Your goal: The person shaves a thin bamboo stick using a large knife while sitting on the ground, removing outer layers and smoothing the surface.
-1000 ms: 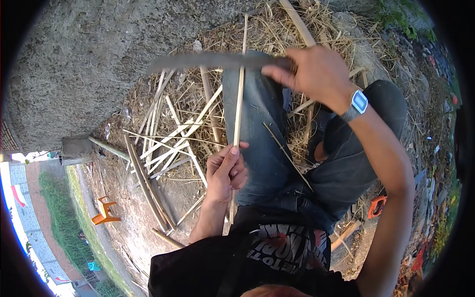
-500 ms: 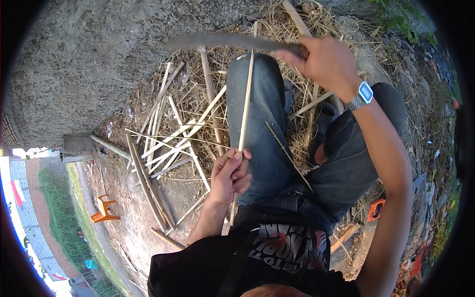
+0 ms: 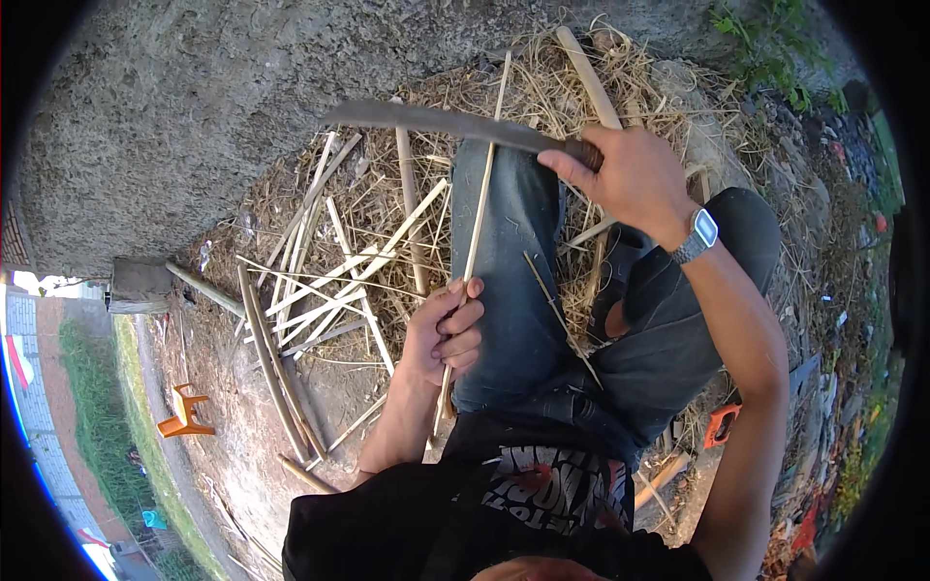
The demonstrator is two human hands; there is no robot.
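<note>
While left hand [image 3: 443, 334] clasps pale strip [image 3: 478, 228] and right hand [image 3: 635, 179] grasps long knife [image 3: 436, 118] across it, skidding edge could cut knee [image 3: 526, 182] beneath strip.

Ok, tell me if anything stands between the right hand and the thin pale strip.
Only the long knife that the right hand grips: it spans the gap and crosses over the thin pale strip. Nothing else visible stands between them.

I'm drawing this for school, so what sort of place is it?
Probably an outdoor yard used for handwork: green grass grows in the background, straw litters the ground, and pale strips lie in a loose heap.
</note>
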